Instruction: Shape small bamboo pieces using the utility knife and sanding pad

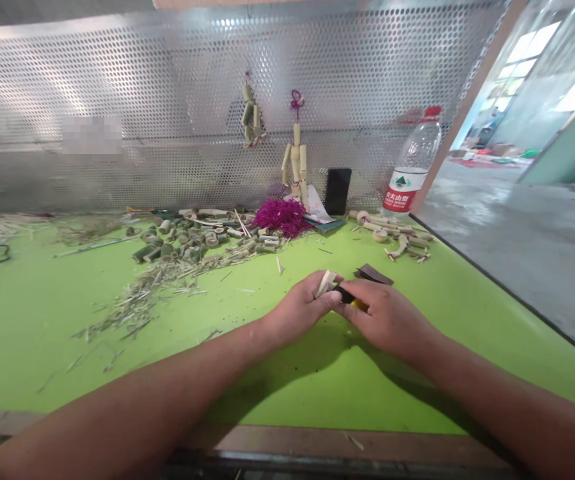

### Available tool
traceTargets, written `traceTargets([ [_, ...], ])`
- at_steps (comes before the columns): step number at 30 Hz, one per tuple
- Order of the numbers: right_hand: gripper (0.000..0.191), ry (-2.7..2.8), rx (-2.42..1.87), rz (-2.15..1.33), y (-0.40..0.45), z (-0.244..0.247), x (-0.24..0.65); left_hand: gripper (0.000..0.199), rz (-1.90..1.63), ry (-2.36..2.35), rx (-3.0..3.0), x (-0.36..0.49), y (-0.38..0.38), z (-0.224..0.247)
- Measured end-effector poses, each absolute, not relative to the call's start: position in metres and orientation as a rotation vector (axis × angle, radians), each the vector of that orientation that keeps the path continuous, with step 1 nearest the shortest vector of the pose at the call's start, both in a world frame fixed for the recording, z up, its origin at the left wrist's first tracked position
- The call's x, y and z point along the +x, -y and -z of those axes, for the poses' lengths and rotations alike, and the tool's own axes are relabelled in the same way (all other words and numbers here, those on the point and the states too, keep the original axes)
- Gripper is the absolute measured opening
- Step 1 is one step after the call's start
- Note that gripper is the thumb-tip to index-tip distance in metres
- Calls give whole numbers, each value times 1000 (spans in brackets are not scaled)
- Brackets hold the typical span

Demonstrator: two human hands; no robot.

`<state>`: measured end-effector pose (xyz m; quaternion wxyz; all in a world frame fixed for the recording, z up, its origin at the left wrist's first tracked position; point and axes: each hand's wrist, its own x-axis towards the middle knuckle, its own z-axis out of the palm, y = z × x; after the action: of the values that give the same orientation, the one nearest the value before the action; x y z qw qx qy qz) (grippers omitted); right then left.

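My left hand (303, 308) is closed round a pale bamboo piece (325, 284) whose upper end sticks out above the thumb. Pressed close beside it, my right hand (386, 313) grips a black-and-yellow tool (344, 295), possibly a cutter; its working end is hidden between the hands. Both hands meet over the green tabletop, and the left thumb touches the black part. Just behind the right hand lies a dark folded sheet (374, 274), which looks like sandpaper.
Cut bamboo tubes (182, 243) and shavings (142, 300) lie to the left. Purple cord (281, 217) is heaped at the back below a bamboo figure (296, 160). A phone (338, 191) and a water bottle (409, 170) stand against the perforated metal panel (167, 87). Jointed bamboo parts (404, 241) lie right.
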<state>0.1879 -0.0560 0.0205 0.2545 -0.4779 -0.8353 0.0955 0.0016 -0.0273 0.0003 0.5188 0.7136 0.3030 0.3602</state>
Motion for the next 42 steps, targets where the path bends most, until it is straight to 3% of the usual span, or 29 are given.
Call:
traceTargets([
  [15, 31, 2233, -1302, -200, 57, -19, 188, 40, -843, -790, 1662, 2, 26, 0],
  [28, 28, 2290, -1296, -400, 53, -22, 188, 49, -829, -705, 1670, 2, 24, 7],
  [42, 28, 2243, -1308, -233, 56, -18, 187, 39, -841, -739, 1697, 2, 23, 3],
])
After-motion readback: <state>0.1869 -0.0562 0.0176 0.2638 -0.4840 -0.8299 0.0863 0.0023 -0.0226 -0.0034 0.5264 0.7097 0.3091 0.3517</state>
